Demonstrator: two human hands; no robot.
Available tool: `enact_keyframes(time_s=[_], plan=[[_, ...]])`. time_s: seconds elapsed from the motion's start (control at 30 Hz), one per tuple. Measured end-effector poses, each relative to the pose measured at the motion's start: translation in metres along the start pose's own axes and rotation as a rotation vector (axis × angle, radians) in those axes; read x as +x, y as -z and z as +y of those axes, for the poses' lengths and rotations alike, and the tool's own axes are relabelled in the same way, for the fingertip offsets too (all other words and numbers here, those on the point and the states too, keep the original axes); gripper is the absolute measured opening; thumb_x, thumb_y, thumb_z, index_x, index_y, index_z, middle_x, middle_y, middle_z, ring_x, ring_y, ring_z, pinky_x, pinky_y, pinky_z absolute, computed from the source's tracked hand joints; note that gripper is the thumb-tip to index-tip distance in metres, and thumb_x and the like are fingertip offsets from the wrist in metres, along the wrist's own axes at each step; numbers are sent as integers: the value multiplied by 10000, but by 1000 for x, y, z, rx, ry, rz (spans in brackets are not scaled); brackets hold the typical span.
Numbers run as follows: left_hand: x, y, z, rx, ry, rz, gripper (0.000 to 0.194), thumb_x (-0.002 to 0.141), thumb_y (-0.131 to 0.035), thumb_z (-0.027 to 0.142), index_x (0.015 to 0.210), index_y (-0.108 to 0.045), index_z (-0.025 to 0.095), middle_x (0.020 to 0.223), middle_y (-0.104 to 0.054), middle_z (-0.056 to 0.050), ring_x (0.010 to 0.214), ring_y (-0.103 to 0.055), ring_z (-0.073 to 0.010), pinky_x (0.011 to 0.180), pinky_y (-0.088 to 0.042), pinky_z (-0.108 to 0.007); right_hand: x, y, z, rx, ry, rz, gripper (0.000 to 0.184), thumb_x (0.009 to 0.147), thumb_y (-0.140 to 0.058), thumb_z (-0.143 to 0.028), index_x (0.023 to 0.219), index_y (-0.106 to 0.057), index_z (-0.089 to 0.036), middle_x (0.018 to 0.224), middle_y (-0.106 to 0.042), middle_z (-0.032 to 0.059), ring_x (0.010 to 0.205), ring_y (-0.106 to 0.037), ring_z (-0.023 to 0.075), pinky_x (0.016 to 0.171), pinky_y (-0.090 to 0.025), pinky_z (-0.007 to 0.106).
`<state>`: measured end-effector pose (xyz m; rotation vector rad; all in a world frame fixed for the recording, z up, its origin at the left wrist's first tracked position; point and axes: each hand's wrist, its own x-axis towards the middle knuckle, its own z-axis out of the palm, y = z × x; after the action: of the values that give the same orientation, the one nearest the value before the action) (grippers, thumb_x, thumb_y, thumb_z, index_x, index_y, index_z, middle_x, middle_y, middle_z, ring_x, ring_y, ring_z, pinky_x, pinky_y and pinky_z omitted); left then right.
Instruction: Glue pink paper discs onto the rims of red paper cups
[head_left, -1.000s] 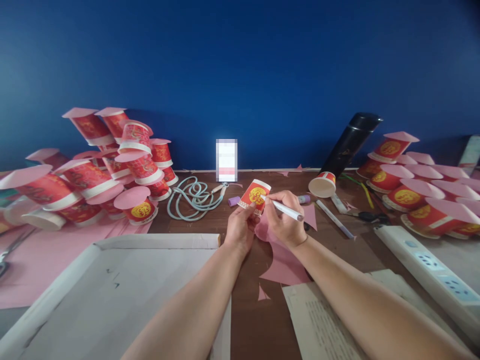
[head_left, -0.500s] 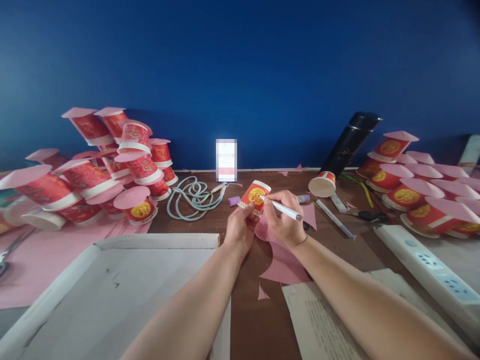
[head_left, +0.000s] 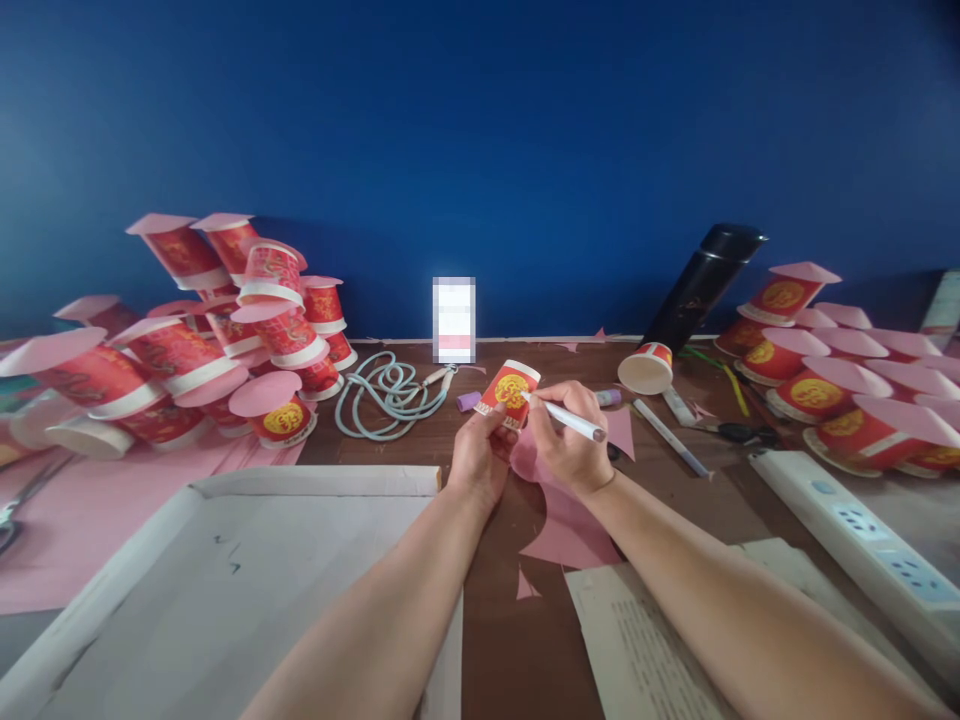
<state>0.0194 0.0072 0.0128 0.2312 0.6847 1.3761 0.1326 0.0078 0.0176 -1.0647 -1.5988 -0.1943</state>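
Note:
My left hand (head_left: 480,455) is closed around the lower part of a red paper cup (head_left: 511,388) with a round yellow emblem, held tilted. In my right hand (head_left: 576,440) is a white marker (head_left: 568,418), its tip at the right edge of the emblem; I cannot tell whether it touches. Pink paper (head_left: 566,520) lies on the table beneath my right hand. A purple cap (head_left: 468,401) rests just left of the cup. Further right, another marker (head_left: 670,437) lies near a paper cup (head_left: 645,370) tipped on its side.
Red cups with pink paper tops are piled at left (head_left: 176,365) and right (head_left: 855,375). A coiled cord (head_left: 390,400), a leaning black bottle (head_left: 697,285), a power strip (head_left: 862,540), a white box lid (head_left: 262,590) and a printed sheet (head_left: 637,640) surround my arms.
The cup in my left hand has turned slightly, so its emblem sits a little further left. My right hand keeps the marker in nearly the same place.

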Motion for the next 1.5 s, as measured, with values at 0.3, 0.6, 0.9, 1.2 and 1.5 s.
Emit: enact_keyframes(time_s=[0.3, 0.6, 0.9, 1.2, 1.5], plan=[[0, -2, 2, -27, 11, 17, 52, 761, -597, 68, 714, -586, 85, 589, -545, 2, 458, -449, -24, 457, -386, -124, -4, -1, 3, 26, 23, -33, 21, 801, -593, -229, 799, -579, -215, 729, -633, 6, 718, -591, 175, 735, -478, 349], [-1, -2, 0, -36, 4, 36, 76, 756, -602, 60, 694, -573, 94, 555, -523, 20, 445, -454, -26, 453, -393, -125, -4, 0, -1, 40, 41, -54, 36, 797, -595, -223, 772, -571, -214, 692, -613, -2, 689, -581, 167, 753, -476, 350], [2, -1, 1, -32, 17, 29, 56, 747, -610, 70, 711, -573, 92, 558, -513, 19, 451, -442, -27, 450, -380, -124, -4, 0, 2, 19, -21, -56, 31, 801, -588, -234, 779, -581, -214, 717, -632, 5, 717, -583, 176, 757, -470, 349], [0, -2, 2, -12, 33, 25, 37, 744, -614, 91, 735, -581, 102, 530, -485, 31, 434, -430, -36, 433, -368, -137, -1, 0, 2, 4, -55, -35, 56, 817, -585, -259, 785, -592, -213, 730, -651, 12, 723, -601, 177, 761, -475, 354], [1, -1, 2, -44, 68, 30, 11, 788, -585, 89, 786, -596, 90, 552, -532, 16, 429, -452, -39, 421, -392, -137, 0, 0, 1, 51, -75, -52, 69, 861, -572, -262, 893, -603, -210, 811, -666, 24, 784, -630, 179, 777, -486, 342]])
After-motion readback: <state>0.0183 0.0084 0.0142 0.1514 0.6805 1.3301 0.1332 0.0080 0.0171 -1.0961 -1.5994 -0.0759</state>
